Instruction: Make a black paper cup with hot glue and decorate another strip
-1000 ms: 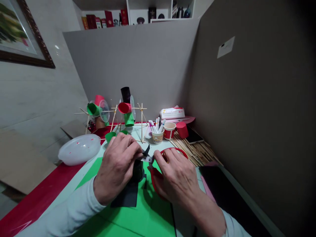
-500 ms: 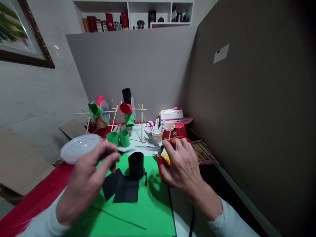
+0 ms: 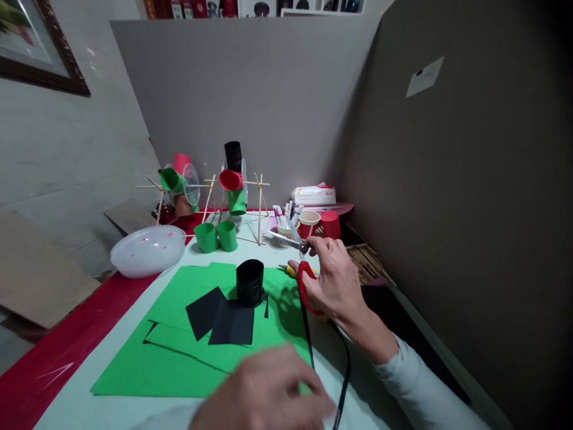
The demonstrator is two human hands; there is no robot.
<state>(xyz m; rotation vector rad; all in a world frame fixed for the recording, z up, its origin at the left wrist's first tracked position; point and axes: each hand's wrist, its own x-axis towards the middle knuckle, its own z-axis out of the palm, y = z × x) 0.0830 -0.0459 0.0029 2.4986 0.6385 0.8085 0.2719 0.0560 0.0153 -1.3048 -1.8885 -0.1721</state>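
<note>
My right hand (image 3: 335, 272) is closed on red-handled scissors (image 3: 307, 292), whose blades point left and are slightly apart. Smeared by motion, my left hand (image 3: 264, 391) is low in front, over the near edge of the green sheet (image 3: 129, 370); its fingers are too blurred to read. On the sheet, a black paper cylinder (image 3: 249, 283) stands upright with a small black strip (image 3: 266, 307) beside its base. Two black paper pieces (image 3: 233, 322) overlap in front of it. Partly behind the scissors lie yellow-handled pliers (image 3: 290, 270).
Two green paper cups (image 3: 227, 236) stand behind the sheet. Stick frames (image 3: 259, 209) carry wheels with coloured cups. A white plastic lid (image 3: 147, 251) lies left. Markers in a cup (image 3: 285, 232), a red-and-white paper cup (image 3: 308, 224) and a red cup (image 3: 330, 224) stand right. A black cord (image 3: 344, 370) runs nearby.
My left hand has swung from the left side to the bottom middle. The scissors have moved slightly right and their blades have come closer together. The view has tilted down.
</note>
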